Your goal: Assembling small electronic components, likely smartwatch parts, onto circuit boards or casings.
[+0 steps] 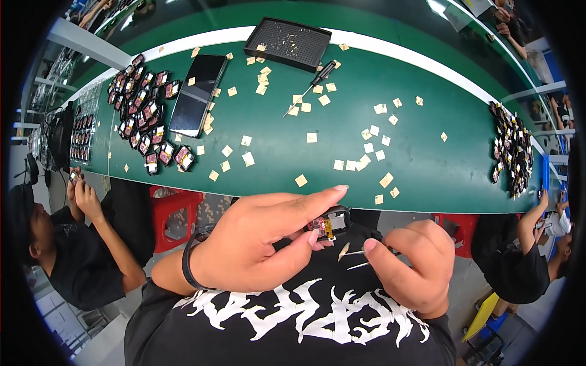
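My left hand [262, 235], with a black band round its wrist, is closed on a small black electronic device [337, 224]. The device's open face shows a red circuit board, a yellow strip and a pale block. Close by on the right, my right hand [415, 262] pinches thin metal tweezers [359, 266], whose tips point left. At the upper tip is a small tan piece [343, 251], seen nearly edge-on; whether the tweezers grip it I cannot tell. Both hands are in front of the table's near edge, above my black shirt.
On the green table [274, 165] lie many tan squares [312, 138], a phone [198, 96], a screwdriver [322, 74] and a black tray [287, 44]. Similar devices are heaped left [143, 110] and right [511, 149]. People sit at work on either side, near red stools [174, 219].
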The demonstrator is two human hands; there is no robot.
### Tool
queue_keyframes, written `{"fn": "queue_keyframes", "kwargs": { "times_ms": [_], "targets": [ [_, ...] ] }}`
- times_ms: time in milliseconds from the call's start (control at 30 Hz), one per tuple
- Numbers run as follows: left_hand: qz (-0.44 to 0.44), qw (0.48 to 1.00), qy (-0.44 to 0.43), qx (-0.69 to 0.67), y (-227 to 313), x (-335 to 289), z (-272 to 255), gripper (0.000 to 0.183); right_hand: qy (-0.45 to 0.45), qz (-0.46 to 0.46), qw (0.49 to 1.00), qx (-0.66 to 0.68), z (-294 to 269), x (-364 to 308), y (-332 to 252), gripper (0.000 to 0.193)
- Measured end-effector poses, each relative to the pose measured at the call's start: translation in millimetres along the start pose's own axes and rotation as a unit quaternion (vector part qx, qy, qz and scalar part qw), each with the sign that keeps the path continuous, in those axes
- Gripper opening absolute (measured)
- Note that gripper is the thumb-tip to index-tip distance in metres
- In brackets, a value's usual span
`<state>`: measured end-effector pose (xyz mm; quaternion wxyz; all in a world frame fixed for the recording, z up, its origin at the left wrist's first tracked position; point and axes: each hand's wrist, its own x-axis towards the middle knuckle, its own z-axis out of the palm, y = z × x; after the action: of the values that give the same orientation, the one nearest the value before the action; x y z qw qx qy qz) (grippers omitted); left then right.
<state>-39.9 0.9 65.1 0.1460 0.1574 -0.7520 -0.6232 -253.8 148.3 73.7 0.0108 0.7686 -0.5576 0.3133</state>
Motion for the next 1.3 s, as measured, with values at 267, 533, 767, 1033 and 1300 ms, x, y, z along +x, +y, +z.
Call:
{"fn": "queue_keyframes", "kwargs": {
  "times_ms": [267,533,767,1033,1300],
  "targets": [
    [-0.014,0.999,0.021,-0.04,-4,-5,2,0.051,-0.061,0.034,0.997,-0.033,-8,8,-10,0.047],
    [-0.026,0.999,-0.008,-0.04,-1,-1,-4,0.047,-0.03,0.034,0.998,0.053,-7,1,-2,0.032],
    [-0.08,0.976,0.031,-0.201,-10,-2,0,0.052,-0.034,0.054,0.993,0.095,5,8,-4,0.034],
    [-0.064,0.984,0.016,-0.164,-10,-5,-2,0.053,0.006,0.032,0.999,0.013,10,14,-4,0.027],
    [-0.001,0.994,-0.018,-0.111,-14,-4,-7,0.05,-0.025,-0.033,0.998,-0.055,9,25,-6,0.023]
  ]
}}
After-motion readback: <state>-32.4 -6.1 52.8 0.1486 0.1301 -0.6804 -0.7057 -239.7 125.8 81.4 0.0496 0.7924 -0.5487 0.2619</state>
